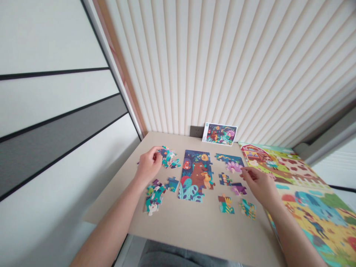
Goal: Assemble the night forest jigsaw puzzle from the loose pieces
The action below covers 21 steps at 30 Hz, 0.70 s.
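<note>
A partly built jigsaw block [196, 175] with a bear picture lies in the middle of the beige table [191, 226]. My left hand [148, 165] has its fingers curled on a small cluster of joined pieces [169, 158] at the left. My right hand [258, 183] pinches the right edge of another joined cluster [232, 163] showing a pink figure. Loose pieces lie about: a joined group [154, 196] and a single piece [172, 183] on the left, several pieces [226, 204] on the right.
A reference picture card [219, 134] leans on the ribbed wall beside a wall socket [196, 131]. A large finished farm puzzle [306, 193] covers the right of the table. The table's near edge sits over my lap.
</note>
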### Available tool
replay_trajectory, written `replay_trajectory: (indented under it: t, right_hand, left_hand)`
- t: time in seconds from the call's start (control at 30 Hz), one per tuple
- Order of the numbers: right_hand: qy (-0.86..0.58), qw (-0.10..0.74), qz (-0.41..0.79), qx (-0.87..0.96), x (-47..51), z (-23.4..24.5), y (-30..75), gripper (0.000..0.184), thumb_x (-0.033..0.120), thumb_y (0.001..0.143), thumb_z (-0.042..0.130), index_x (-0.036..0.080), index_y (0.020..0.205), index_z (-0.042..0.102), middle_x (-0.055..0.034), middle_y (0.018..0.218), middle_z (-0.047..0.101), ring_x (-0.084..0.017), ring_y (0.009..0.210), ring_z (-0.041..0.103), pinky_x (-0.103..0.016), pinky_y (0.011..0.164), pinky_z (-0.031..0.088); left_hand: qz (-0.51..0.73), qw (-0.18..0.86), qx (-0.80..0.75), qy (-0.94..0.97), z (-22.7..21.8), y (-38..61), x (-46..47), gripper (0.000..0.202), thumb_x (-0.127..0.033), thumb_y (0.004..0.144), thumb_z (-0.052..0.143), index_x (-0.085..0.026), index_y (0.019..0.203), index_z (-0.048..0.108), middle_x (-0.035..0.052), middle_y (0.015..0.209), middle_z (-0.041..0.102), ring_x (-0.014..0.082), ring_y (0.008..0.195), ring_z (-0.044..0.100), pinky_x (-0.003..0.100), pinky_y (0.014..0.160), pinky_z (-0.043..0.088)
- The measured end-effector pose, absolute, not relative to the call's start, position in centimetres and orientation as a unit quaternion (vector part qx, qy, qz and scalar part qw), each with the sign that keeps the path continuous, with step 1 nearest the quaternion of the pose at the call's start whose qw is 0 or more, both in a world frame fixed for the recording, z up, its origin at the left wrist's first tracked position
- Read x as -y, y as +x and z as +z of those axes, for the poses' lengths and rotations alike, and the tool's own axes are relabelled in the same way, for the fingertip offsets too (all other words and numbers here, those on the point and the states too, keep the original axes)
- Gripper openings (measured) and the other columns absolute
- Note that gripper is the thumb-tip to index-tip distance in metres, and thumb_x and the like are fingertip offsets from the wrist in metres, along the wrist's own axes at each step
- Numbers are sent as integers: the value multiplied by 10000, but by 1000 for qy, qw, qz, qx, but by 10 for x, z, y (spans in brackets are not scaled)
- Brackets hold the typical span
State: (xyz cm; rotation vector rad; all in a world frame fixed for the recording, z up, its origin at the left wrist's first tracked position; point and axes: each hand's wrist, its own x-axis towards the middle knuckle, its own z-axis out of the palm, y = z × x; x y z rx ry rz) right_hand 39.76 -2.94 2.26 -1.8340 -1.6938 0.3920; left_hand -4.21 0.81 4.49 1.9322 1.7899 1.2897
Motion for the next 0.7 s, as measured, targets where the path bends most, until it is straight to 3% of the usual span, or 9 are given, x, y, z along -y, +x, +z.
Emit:
replay_trajectory:
  t: [0.17,0.4,0.5,0.7]
  right_hand:
    - [-692,304,149,638,30,23,396,326,500,952,530,246,1042,713,-50,906,809,-260,835,772,-355,725,567]
    - [-680,308,152,648,29,19,398,340,505,958,538,237,1062,720,-71,897,808,-277,821,768,-365,709,576]
    - [-677,308,144,653,29,20,398,346,501,956,547,236,1082,731,-75,896,808,-279,793,764,-371,696,578]
    - [-667,302,103,673,33,25,386,295,458,953,547,252,1001,752,-57,935,800,-255,782,731,-341,656,553]
  left_hand:
    - [458,56,-613,641,48,-50,-10,305,-250,947,481,-200,1102,739,27,854,752,162,666,640,259,669,473]
    - [510,75,-611,601,47,-54,-13,396,-384,1005,500,-210,1325,655,47,983,751,155,712,661,258,692,511]
    - [512,161,-578,615,43,-43,-10,413,-433,984,557,-200,1313,645,60,967,753,181,772,698,282,736,539]
    - [445,445,-474,615,37,-2,9,480,-474,969,600,-160,1332,587,35,817,724,187,699,710,309,711,557]
